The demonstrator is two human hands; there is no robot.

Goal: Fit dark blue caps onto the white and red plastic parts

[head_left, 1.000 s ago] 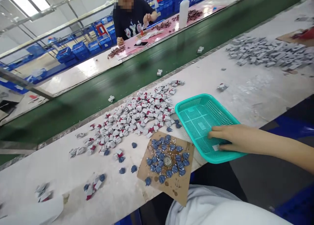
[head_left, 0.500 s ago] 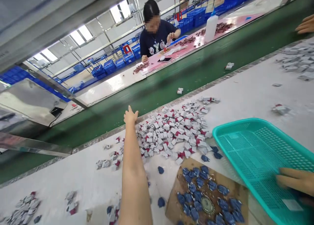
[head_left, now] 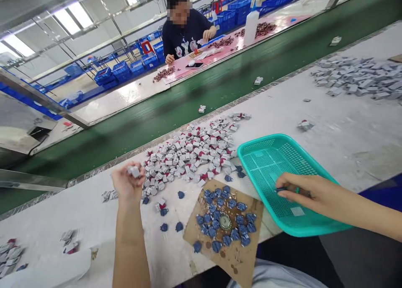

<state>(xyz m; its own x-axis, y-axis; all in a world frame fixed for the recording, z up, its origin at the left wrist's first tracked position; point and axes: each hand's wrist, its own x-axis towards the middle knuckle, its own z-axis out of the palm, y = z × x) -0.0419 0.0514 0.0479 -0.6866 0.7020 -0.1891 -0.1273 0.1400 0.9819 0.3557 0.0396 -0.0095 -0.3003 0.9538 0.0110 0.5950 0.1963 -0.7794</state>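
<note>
My left hand (head_left: 126,181) is raised over the white table and pinches a small grey-white piece (head_left: 135,171) at its fingertips. Just to its right spreads a heap of grey, white and red pieces (head_left: 191,151). My right hand (head_left: 298,190) rests inside a teal mesh basket (head_left: 251,147) at the table's near edge, with its fingers closed on a thin dark thing that I cannot name. Between my hands lies a brown cardboard sheet (head_left: 234,254) carrying several blue pieces (head_left: 220,214) around a round metal disc (head_left: 225,222).
A green conveyor belt (head_left: 176,105) runs behind the table with a few stray pieces on it. A second grey heap (head_left: 354,76) lies far right. Across the belt a person (head_left: 185,30) works at a pink mat beside a white bottle (head_left: 251,28). Blue crates (head_left: 122,70) stand behind.
My left hand has drawn back from the far edge of the heap toward me and now holds one piece. The right hand has shifted within the basket. The camera view has swung.
</note>
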